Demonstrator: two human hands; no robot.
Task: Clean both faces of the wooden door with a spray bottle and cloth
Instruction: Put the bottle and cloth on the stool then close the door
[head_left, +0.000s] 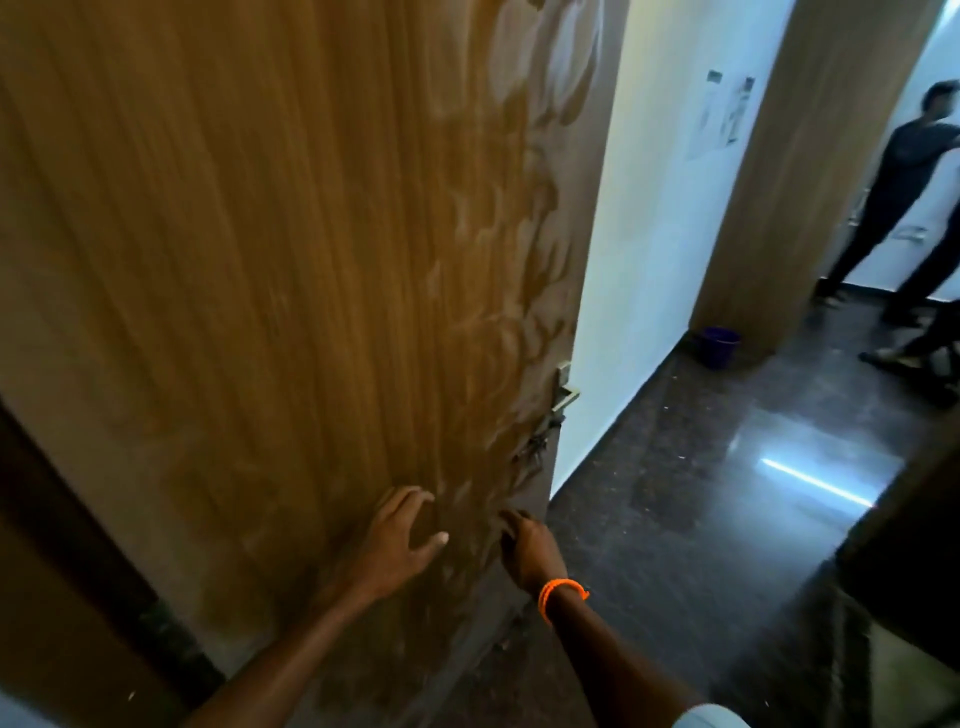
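Head view: tall brown wood-grain door (260, 260) ajar, streaked near its metal handle (563, 397), left hand (400, 540) spread bare on its face, right hand (524, 545) curled at its edge, grasp unclear, cloth unseen; risks door swinging, fingers pinched.

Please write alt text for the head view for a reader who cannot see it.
Both hands reach low on a streaky wooden door: the left hand spread against it, the right hand, orange band at its wrist, curled by the door's edge. No cloth or bottle shows.
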